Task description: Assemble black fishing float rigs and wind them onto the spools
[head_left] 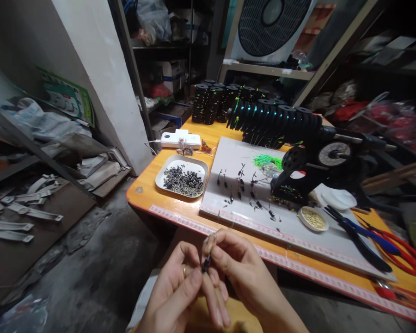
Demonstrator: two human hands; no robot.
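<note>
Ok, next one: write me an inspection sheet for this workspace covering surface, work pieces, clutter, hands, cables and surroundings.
Surface: yellow table, pale board on top
Work pieces: small dark piece in the hands; tray of dark parts
Clutter: hand tools at the right
Hands: left hand and right hand together at the piece, before the table edge
Cables: white cable at a white box
Surroundings: fan, loaded shelves

Small piece (206, 264) mostly hidden by fingertips of left hand (178, 289) and right hand (241, 263); can't ID it. Both forearms cut at bottom edge. Fan (272, 32) clipped at top. Parts in tray (183, 181) and grains in dish (314, 219) too small to tell. Right shelf bags (384, 108) blurred, dark.
</note>
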